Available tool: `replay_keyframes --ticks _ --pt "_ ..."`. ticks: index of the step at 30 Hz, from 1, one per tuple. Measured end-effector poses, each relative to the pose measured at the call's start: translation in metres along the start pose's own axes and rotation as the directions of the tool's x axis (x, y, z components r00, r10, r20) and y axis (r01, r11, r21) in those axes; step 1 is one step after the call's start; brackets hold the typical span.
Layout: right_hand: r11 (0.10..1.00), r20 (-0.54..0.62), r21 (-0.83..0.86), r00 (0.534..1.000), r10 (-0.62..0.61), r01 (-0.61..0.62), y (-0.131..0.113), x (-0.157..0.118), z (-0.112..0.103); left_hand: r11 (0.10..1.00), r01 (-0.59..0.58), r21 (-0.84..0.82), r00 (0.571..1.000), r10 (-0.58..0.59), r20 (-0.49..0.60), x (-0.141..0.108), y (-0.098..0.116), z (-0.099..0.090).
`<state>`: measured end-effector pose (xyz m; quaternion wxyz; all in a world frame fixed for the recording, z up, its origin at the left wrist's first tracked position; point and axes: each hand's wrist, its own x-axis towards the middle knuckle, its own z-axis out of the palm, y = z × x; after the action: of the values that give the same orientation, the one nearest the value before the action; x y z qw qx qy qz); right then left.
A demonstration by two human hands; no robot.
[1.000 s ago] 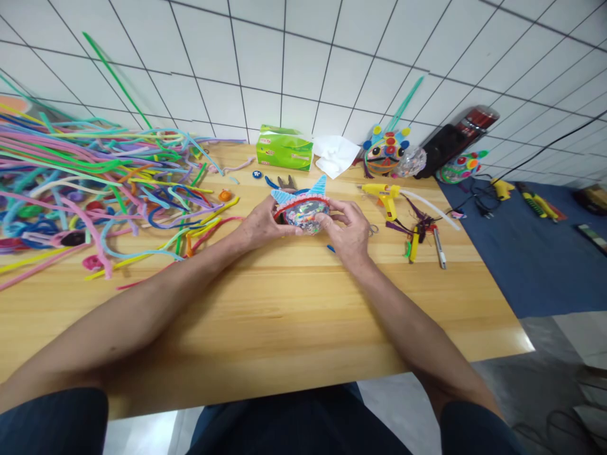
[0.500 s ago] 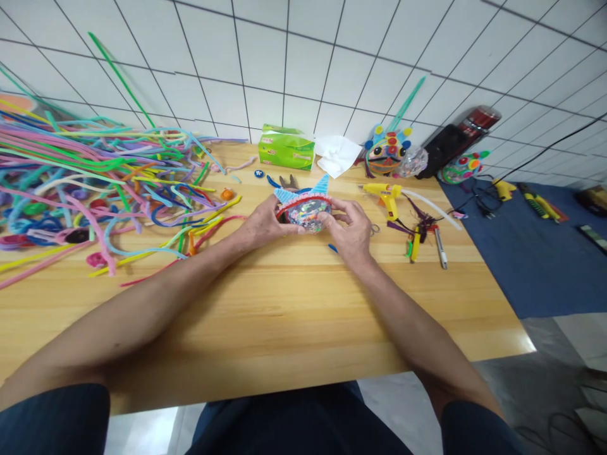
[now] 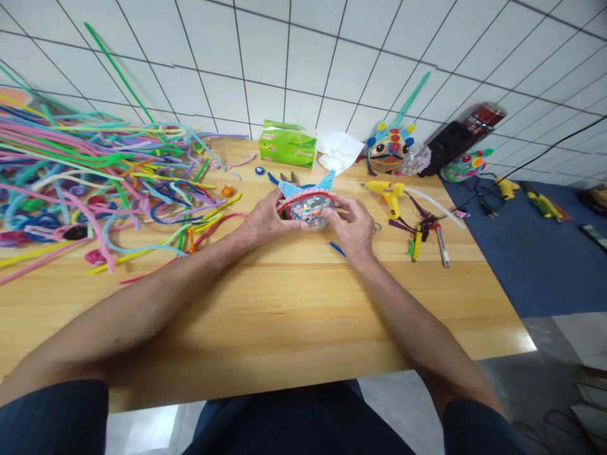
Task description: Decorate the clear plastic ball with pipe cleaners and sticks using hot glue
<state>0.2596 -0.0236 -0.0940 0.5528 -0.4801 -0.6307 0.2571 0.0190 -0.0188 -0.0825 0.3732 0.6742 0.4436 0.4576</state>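
Between my hands is a rounded, clear craft ball (image 3: 310, 212) with colourful shiny bits, trimmed with pink and red pipe cleaner and topped by two light-blue pointed ears. My left hand (image 3: 270, 218) grips its left side, thumb along the lower front. On the other side, my right hand (image 3: 353, 229) closes on the right edge, thumb and fingertips against the front. Behind the ball lie pliers (image 3: 290, 178), partly hidden. A short blue pipe-cleaner piece (image 3: 337, 249) rests beside my right hand.
Heaped pipe cleaners (image 3: 95, 189) cover the table's left. At the back stand a green tissue pack (image 3: 287, 146) and a decorated animal head (image 3: 389, 148). A yellow glue gun (image 3: 389, 194), a white pen (image 3: 442, 246) and a yellow cutter (image 3: 417, 245) lie on the right.
The ball is turned slightly in my hands, its ears shifting a little up and to the right. Both hands keep their hold; the view has moved slightly.
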Motion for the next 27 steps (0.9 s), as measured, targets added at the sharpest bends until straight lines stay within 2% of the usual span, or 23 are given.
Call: replay_keyframes --ticks 3,6,9,15,27 --pt "0.995 0.016 0.049 0.996 0.087 -0.088 0.003 0.000 0.002 0.998 -0.044 0.055 0.999 0.044 -0.015 0.002 0.003 -0.004" --pt "0.988 0.016 0.075 0.991 0.135 -0.135 0.002 0.000 0.003 0.995 -0.018 0.098 1.000 0.017 0.013 0.004 0.006 -0.007" --pt "0.983 0.016 0.089 0.987 0.158 -0.159 0.000 0.001 0.003 0.999 -0.019 0.033 0.998 0.017 0.058 0.004 0.007 -0.004" --pt "0.980 0.019 0.093 0.985 0.173 -0.174 0.001 0.001 0.003 1.000 0.017 0.006 1.000 -0.017 0.025 -0.001 0.007 0.005" --pt "0.984 0.042 0.074 0.986 0.159 -0.162 0.005 0.000 0.005 0.998 0.020 -0.065 0.999 -0.017 0.038 -0.002 0.009 0.006"
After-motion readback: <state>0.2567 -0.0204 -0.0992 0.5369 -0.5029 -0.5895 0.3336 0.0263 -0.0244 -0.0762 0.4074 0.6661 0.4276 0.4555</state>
